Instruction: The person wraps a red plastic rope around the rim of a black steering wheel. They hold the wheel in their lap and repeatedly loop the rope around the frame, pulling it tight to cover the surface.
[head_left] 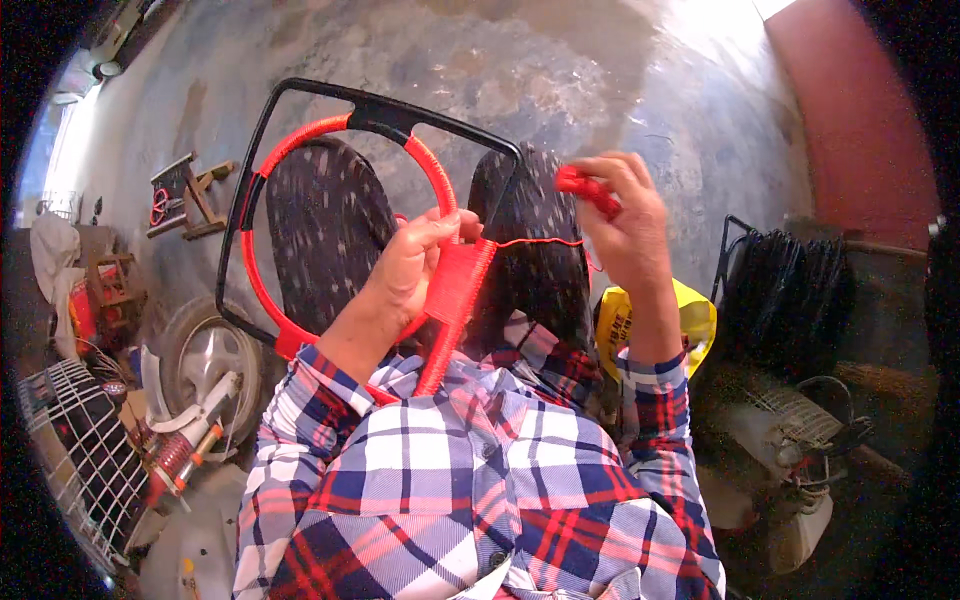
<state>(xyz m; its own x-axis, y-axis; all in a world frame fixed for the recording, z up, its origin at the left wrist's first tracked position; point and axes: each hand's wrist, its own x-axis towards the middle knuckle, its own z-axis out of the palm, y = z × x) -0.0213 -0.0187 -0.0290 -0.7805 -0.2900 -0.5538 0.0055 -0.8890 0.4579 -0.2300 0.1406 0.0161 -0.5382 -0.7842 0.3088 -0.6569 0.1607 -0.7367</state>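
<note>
Across my lap rests a black metal frame (440, 122) with a round ring (437, 165) inside it, mostly wound in red-orange cord. My left hand (408, 262) is closed on the ring beside a broad red-wrapped section (458, 290). A taut red cord (540, 241) runs from the top of that section toward my right hand (632, 222). Raised above my right knee, this hand pinches a small bundle of red cord (588, 188). My left fingertips are partly hidden behind the ring.
A yellow bag (690, 325) lies by my right forearm. Black frames (790, 290) are stacked at the right. To the left are a small wooden stool (203, 200), a spoked wheel (212, 352) and a white wire grid (85, 435). A dark red panel (850, 110) stands far right.
</note>
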